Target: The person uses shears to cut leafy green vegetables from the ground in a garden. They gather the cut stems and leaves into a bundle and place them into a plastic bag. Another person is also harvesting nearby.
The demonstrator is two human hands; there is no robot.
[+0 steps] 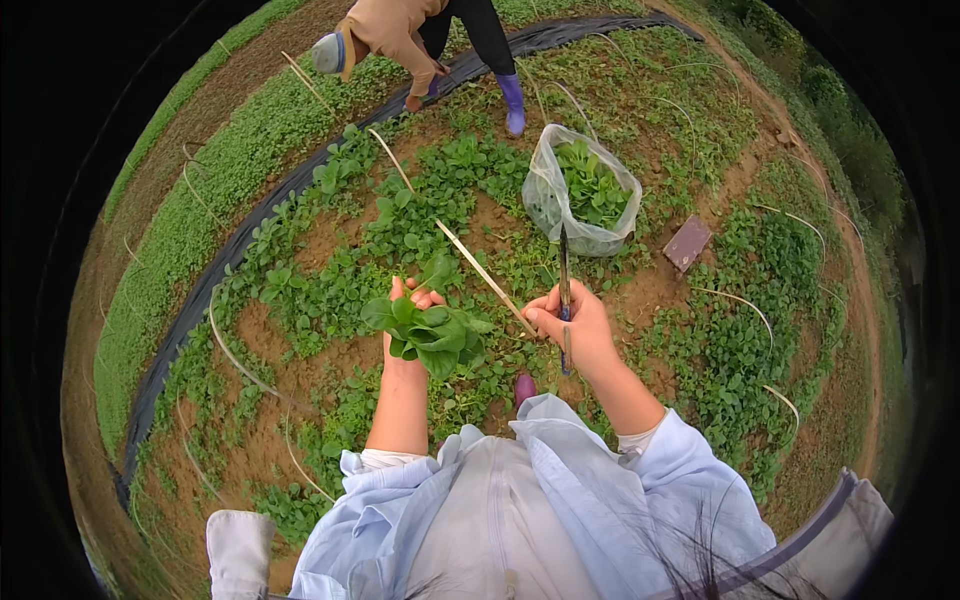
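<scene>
A bunch of leafy greens (431, 330) is in my left hand (426, 298), its leaves hiding most of the palm. My right hand (581, 330) grips a narrow, dark, worn tool with blue patches (565, 262), held roughly upright in the view; its exact kind is unclear. Thumb and fingertips of that hand meet at the lower end of a pale bamboo strip (484, 274), though whether they pinch it I cannot tell. Beyond the right hand, an open clear plastic bag (547, 191) holds picked greens (592, 184).
Low leafy plants (450, 169) grow in brown soil around me. A dark reddish block (687, 244) lies to the right. Thin bent hoops (232, 356) arch over the bed. Black plastic sheeting (202, 296) borders it, and another person (397, 37) bends beside it at the top.
</scene>
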